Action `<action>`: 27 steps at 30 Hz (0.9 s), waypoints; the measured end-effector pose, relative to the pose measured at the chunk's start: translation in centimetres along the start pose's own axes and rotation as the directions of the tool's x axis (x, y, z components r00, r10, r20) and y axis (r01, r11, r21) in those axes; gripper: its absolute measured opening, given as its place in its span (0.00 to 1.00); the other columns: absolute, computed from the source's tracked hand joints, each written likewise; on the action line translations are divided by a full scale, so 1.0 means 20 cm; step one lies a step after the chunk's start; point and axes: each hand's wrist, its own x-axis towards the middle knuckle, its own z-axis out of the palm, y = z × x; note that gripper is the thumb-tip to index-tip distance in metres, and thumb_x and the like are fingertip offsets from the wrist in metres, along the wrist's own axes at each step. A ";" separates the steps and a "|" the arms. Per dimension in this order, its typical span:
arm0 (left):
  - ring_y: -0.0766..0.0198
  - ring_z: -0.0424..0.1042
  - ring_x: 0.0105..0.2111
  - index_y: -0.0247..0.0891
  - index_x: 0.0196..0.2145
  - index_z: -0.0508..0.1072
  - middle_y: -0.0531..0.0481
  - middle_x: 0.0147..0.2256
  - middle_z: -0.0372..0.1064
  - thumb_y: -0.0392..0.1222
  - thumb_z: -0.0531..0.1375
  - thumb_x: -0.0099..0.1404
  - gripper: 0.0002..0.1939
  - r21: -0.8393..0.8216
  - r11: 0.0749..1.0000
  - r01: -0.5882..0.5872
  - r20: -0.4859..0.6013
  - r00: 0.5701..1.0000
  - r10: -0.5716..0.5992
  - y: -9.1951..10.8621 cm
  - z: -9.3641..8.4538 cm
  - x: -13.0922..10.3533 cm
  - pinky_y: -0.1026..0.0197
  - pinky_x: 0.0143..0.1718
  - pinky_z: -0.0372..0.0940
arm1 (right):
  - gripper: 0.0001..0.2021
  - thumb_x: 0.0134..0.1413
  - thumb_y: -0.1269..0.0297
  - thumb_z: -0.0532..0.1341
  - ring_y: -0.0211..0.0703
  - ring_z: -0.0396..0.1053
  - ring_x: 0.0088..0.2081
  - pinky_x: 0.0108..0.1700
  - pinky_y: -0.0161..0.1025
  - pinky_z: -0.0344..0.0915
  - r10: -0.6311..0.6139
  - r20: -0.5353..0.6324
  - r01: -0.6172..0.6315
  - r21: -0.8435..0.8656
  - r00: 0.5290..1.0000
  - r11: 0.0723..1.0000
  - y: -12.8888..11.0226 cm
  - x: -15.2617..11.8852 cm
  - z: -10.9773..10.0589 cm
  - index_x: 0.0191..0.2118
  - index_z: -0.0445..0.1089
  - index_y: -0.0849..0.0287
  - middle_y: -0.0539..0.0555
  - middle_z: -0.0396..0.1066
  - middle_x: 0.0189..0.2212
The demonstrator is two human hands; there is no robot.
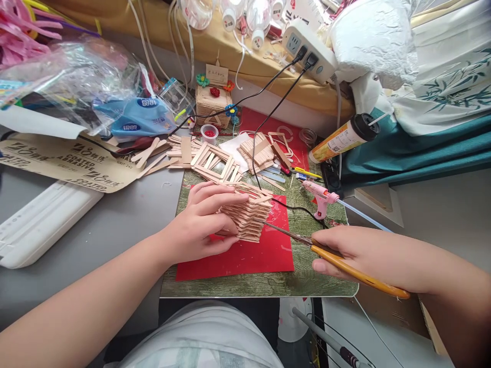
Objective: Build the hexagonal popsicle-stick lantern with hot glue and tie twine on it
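A stacked box of wooden craft sticks (pixel 251 217) sits on a red sheet (pixel 233 260), its layered side facing right. My left hand (pixel 209 214) grips the box from the left, with fingers over the top edge and the thumb low on its side. In my right hand (pixel 345 250) are orange-handled tools that look like long-nose pliers (pixel 360 273), seen edge-on. Their thin metal tip reaches the right side of the box; whether it grips a stick I cannot tell.
Behind the box lie a square stick frame (pixel 217 161) and loose craft sticks (pixel 261 151). A pink glue gun (pixel 320 197) rests at right, its black cord crossing the mat. A lidded cup (pixel 345 138) stands tilted behind it. Sandpaper (pixel 76 161) lies left.
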 end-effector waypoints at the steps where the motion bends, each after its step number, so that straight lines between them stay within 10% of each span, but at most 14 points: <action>1: 0.48 0.70 0.66 0.47 0.37 0.80 0.49 0.64 0.76 0.38 0.72 0.65 0.06 -0.001 1.000 -0.004 -0.004 1.000 0.004 0.00 0.00 0.00 0.41 0.70 0.62 | 0.28 0.62 0.31 0.62 0.44 0.65 0.29 0.31 0.38 0.59 0.000 0.047 -0.001 0.016 0.999 1.000 0.00 0.01 0.00 0.33 0.69 0.54 0.50 0.71 0.30; 27: 0.49 0.69 0.67 0.47 0.38 0.79 0.49 0.64 0.76 0.37 0.72 0.66 0.07 -0.007 1.000 -0.013 0.001 1.000 0.013 0.00 0.00 0.00 0.40 0.70 0.62 | 0.27 0.61 0.34 0.66 0.42 0.63 0.28 0.30 0.38 0.54 0.023 0.082 -0.028 0.057 0.996 0.998 0.01 0.02 0.03 0.31 0.68 0.55 0.47 0.69 0.27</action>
